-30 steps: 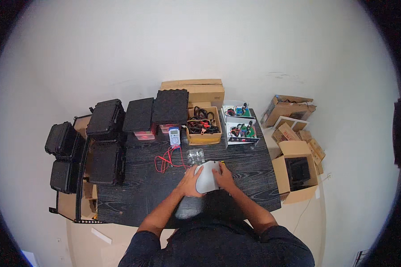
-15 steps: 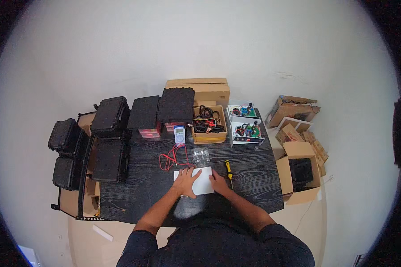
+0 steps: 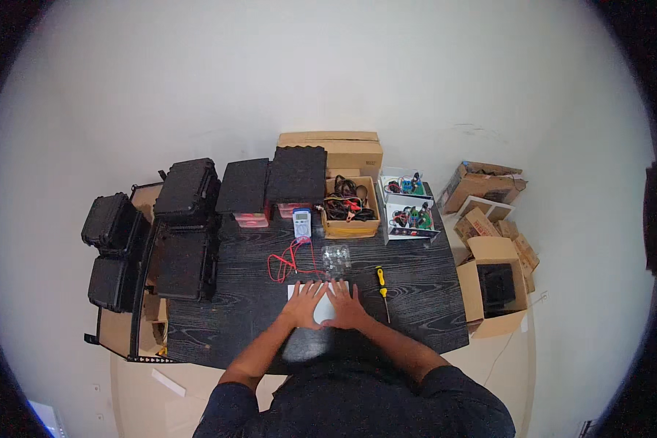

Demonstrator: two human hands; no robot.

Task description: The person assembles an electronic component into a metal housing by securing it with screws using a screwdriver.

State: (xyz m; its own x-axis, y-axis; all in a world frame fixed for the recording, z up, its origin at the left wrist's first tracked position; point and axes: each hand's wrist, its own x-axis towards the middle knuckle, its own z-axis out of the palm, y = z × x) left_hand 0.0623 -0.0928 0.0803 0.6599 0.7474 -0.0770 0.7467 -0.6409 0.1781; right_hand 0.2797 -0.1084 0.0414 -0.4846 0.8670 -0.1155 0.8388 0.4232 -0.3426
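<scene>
A flat white rectangular piece point(image 3: 323, 312), perhaps a panel or sheet, lies on the dark wood-grain table point(image 3: 248, 321) in front of me. My left hand point(image 3: 305, 304) rests on its left part with fingers spread. On the right part lies my right hand point(image 3: 345, 306), its fingers also stretched out, the two thumbs nearly meeting. Just beyond is a clear plastic organiser point(image 3: 336, 260) with small contents I cannot make out. Right of my hands lies a yellow and black screwdriver point(image 3: 382, 282). A multimeter point(image 3: 302, 225) with red leads point(image 3: 279, 269) lies farther back.
Black hard cases point(image 3: 187, 252) stand along the left. Small drawer units point(image 3: 297, 175) and a cardboard box of cables point(image 3: 350, 212) line the back. Two open white housings with circuit boards point(image 3: 410, 217) sit at the back right. An open carton point(image 3: 493, 288) stands beyond the table's right edge.
My right hand has moved from the white piece's right edge onto its top and spread its fingers. My left hand stays on it. The view has shifted slightly.
</scene>
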